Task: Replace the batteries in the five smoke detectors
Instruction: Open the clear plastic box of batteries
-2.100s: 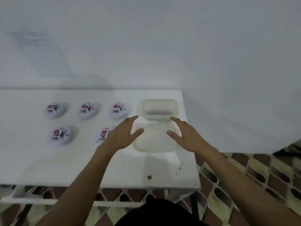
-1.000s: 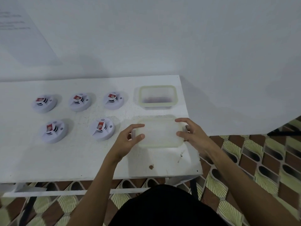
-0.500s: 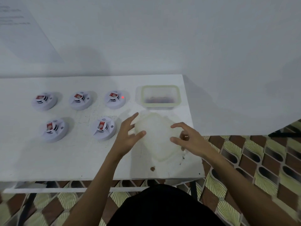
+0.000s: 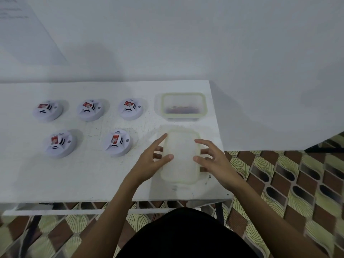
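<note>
**A:** How are the fingers (image 4: 204, 151) set?

**B:** Both hands pinch the translucent lid (image 4: 181, 155), thumbs on top and fingers curled beneath. The left hand (image 4: 152, 161) has its left edge, the right hand (image 4: 214, 159) its right, above the table's (image 4: 74, 179) near right corner.

**A:** Best way to finish?

**B:** Lay it flat, clear of the open container (image 4: 183, 94) behind it and the five smoke detectors (image 4: 118, 144) to the left, which look unopened.

**A:** What changed?

**B:** A second ago the lid sat crosswise. Now it runs lengthwise.
</note>
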